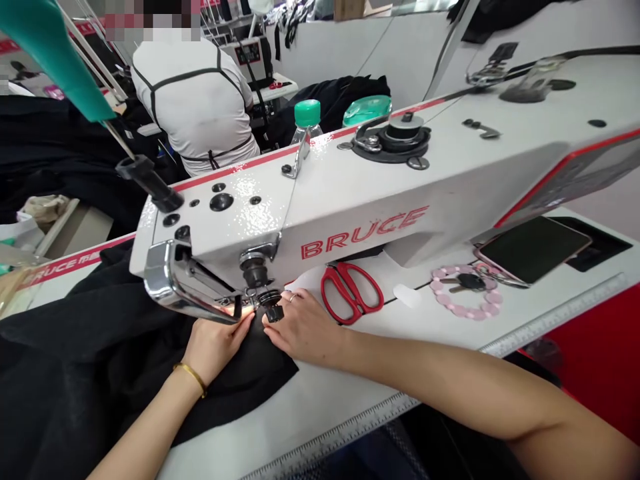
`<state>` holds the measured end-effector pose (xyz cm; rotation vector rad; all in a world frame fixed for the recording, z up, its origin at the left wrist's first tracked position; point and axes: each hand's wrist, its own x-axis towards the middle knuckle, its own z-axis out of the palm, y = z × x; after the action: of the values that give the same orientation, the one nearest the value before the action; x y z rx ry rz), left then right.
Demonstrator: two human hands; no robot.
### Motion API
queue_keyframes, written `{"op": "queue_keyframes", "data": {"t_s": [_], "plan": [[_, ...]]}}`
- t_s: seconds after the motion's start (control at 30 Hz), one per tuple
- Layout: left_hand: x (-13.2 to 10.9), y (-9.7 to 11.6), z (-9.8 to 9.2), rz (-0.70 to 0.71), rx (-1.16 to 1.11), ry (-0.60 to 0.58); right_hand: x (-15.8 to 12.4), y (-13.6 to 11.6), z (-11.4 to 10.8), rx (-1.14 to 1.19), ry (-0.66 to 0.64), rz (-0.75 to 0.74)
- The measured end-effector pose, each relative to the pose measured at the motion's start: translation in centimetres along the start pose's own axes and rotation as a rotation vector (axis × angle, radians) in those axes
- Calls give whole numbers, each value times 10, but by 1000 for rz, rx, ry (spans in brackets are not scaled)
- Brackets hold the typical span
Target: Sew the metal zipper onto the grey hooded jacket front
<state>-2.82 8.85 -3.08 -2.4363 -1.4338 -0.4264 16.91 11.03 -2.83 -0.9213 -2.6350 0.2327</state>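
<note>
A white sewing machine (350,193) marked BRUCE stretches across the view. Black fabric (240,393) lies under its needle end and spreads to the left over the table. My left hand (215,347), with a gold bangle at the wrist, pinches the fabric just left of the needle area. My right hand (307,330), a ring on one finger, grips the fabric from the right, close to the tension dial (270,303). Both sets of fingertips are close together, partly hidden behind the machine's parts. The needle and presser foot are mostly hidden.
Red-handled scissors (353,293) lie right of my right hand. Further right are a pink beaded bracelet (467,293) with a key and a phone (535,250). A ruler strip (350,430) follows the table's front edge. Beyond the machine stand a green-capped bottle (307,117) and a seated person (195,100).
</note>
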Motion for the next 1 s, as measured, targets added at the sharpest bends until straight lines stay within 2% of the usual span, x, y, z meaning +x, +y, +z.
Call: {"op": "queue_keyframes", "data": {"t_s": [0.33, 0.6, 1.0], "plan": [[8, 5, 4, -148, 97, -120, 4, 1, 5, -46, -21, 15], [17, 11, 5, -285, 179, -197, 7, 2, 6, -68, 37, 37], [13, 20, 1, -239, 100, -63, 1, -1, -1, -106, 31, 17]]}}
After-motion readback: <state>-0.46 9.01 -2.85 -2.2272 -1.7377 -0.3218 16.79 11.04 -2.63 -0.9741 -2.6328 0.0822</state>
